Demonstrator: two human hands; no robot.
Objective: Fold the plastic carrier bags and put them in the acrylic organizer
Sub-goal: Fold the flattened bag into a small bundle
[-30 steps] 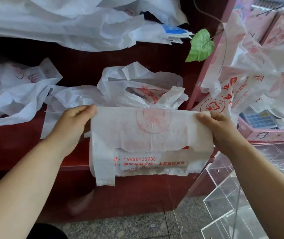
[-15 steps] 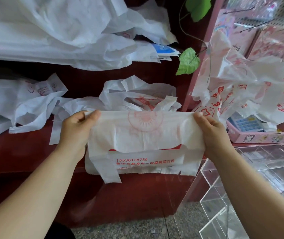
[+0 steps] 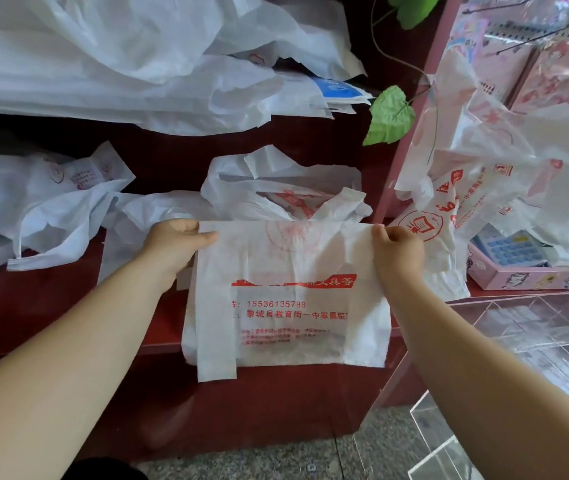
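One carrier bag (image 3: 290, 306) hanging flat, long axis sideways, handle down, left hand (image 3: 175, 247) and right hand (image 3: 397, 252) pinching top corners

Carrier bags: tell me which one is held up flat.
The bag printed with a red phone number, pinched at its top corners by the left hand and right hand. The other bags lie crumpled on the red counter or hang at right.

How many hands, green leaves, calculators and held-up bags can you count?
Hands: 2, the left hand and the right hand
Green leaves: 2, the middle leaf and the top leaf
Calculators: 1, the calculator
Held-up bags: 1, the held-up bag
Total: 6
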